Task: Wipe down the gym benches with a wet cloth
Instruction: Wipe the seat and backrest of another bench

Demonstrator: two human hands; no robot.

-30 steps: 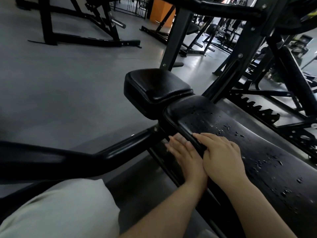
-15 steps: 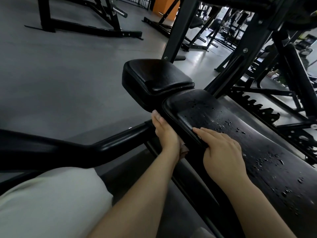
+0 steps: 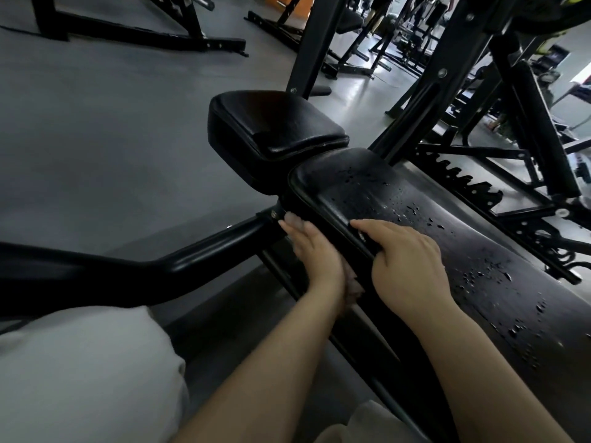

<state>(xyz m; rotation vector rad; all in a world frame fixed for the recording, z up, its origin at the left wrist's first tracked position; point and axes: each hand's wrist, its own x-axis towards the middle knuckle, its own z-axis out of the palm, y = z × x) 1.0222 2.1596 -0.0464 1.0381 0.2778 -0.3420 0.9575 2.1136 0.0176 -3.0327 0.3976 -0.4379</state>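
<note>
So the cloth (image 3: 353, 287) is barely peeking out, pressed flat by the left hand (image 3: 315, 251) against the bench pad (image 3: 479, 251) side. Right hand (image 3: 412, 266) rests loose on the wet padding, holding nothing.

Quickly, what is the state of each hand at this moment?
Left hand: flat against the side of the long black padded backrest, pressing a pale cloth.
Right hand: open, resting on the backrest edge, holding nothing.

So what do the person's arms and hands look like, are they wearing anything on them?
Both forearms are bare, with no sleeves in view. The left hand and right hand wear no gloves, and no rings, watch or wristband show. Fingernails look short and unpainted.
</note>
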